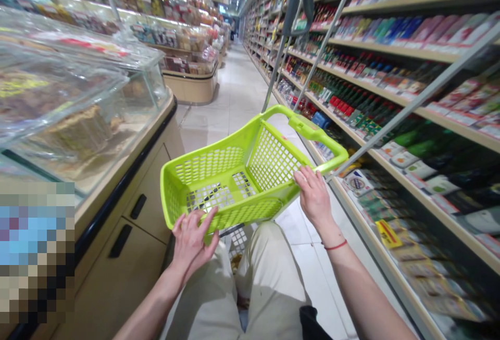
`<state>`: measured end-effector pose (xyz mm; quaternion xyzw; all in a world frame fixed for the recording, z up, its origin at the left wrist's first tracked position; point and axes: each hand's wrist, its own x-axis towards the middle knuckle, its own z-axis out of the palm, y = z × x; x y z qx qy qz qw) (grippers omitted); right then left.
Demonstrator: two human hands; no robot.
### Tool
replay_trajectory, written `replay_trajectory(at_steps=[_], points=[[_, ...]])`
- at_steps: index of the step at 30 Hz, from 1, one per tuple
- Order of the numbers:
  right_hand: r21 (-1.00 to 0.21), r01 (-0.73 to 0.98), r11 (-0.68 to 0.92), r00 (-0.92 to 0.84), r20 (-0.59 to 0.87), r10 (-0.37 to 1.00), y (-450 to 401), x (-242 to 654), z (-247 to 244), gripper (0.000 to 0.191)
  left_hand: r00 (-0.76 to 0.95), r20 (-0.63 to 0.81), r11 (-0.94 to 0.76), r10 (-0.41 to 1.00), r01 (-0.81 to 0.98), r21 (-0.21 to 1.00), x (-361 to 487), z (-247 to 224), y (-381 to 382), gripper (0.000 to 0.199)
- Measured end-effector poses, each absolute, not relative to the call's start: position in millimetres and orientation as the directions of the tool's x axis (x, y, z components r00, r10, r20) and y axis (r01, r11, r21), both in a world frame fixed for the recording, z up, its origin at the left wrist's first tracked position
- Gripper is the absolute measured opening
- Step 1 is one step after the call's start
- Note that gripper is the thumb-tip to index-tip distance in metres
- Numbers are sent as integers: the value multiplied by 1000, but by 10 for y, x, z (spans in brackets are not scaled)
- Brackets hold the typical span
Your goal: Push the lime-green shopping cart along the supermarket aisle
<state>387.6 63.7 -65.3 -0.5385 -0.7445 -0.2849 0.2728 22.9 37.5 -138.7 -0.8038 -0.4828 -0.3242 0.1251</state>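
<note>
Head view, down a supermarket aisle. Left grip (pixel 191 241): fingers part-curled and spread over the near rim of a lime-green plastic basket (pixel 207 165), holding it at the corner closest to the lap. Right grip (pixel 312 197): fingers hooked over the basket's right rim, just below the green carrying handle (pixel 312 129), with the thumb side toward the inside; firm hold on the rim. Red string bracelet (pixel 336 246) around the right wrist. Basket: tilted, perforated, empty of goods, held between both hands above beige trousers (pixel 269 262), with white wire mesh (pixel 238 241) just below its near edge. Thin metal rods (pixel 328 33) rising beyond the basket, a grey strap (pixel 299 7) hanging among them. To the right, long wooden shelves (pixel 429 116) packed with boxes and bottles. To the left, a glass display case (pixel 78 85) on a surface with drawers (pixel 144 194). Ahead, pale floor tiles (pixel 234 95) and a distant person (pixel 233 30). Bottom left, a pixelated patch (pixel 37 251), unreadable.
</note>
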Motion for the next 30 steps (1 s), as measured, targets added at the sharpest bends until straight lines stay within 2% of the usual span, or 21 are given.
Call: replay_trajectory(at_steps=[7, 13, 16, 22, 30], points=[[90, 977, 195, -196, 747, 635, 653, 3991, -638, 49, 318, 650, -502, 690, 858, 113, 223, -1404, 382, 56], [117, 962, 246, -252, 728, 638, 582, 3939, -692, 51, 310, 643, -493, 700, 861, 121, 192, -1411, 369, 54], [116, 975, 187, -208, 767, 608, 616, 4134, -606, 50, 307, 649, -494, 696, 861, 123, 169, -1418, 356, 54], [30, 998, 57, -58, 812, 580, 721, 4450, -460, 51, 307, 666, -502, 679, 857, 117, 152, -1429, 347, 60], [56, 989, 138, -129, 786, 604, 641, 4236, -592, 55, 308, 661, -503, 685, 855, 123, 150, -1412, 356, 59]])
